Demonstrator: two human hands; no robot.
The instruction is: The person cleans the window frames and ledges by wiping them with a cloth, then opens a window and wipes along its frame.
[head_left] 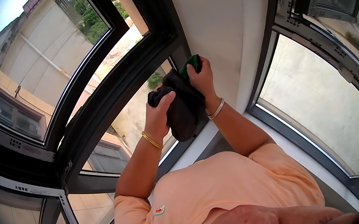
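A dark, bunched cloth point(182, 118) hangs between my two hands, in front of the dark window frame. My left hand point(158, 115), with a gold bangle at the wrist, grips its edge, thumb on top. My right hand point(202, 80), with a silver bangle at the wrist, pinches the cloth's other side together with a green part point(191, 64) at the top. Whether the green part belongs to the dark cloth I cannot tell. The fingers behind the cloth are mostly hidden.
An open window sash point(115, 33) juts in at the upper left. A pale wall corner point(217, 21) rises behind my hands. Another window point(319, 104) with a dark frame stands at the right. Buildings and greenery show outside.
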